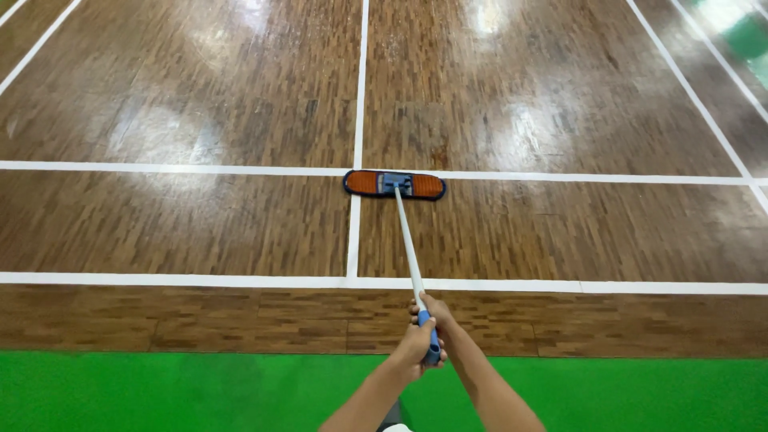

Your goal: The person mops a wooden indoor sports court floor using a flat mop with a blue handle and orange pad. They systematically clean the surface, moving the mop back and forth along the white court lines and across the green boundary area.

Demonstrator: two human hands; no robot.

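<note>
A flat mop with an orange pad and dark blue edging [394, 184] lies on the wooden court floor, across a white line junction. Its long pale pole [408, 248] runs back toward me and ends in a blue grip. My left hand [418, 350] is wrapped around the blue grip at the pole's near end. Just above and behind it, my right hand [432, 310] also closes on the pole. Both forearms reach forward from the bottom of the view.
The glossy brown parquet floor [200, 120] carries white court lines [160, 280] and light reflections. A green floor strip [160, 392] runs along the near edge. More green surface shows at the far right corner [748, 36].
</note>
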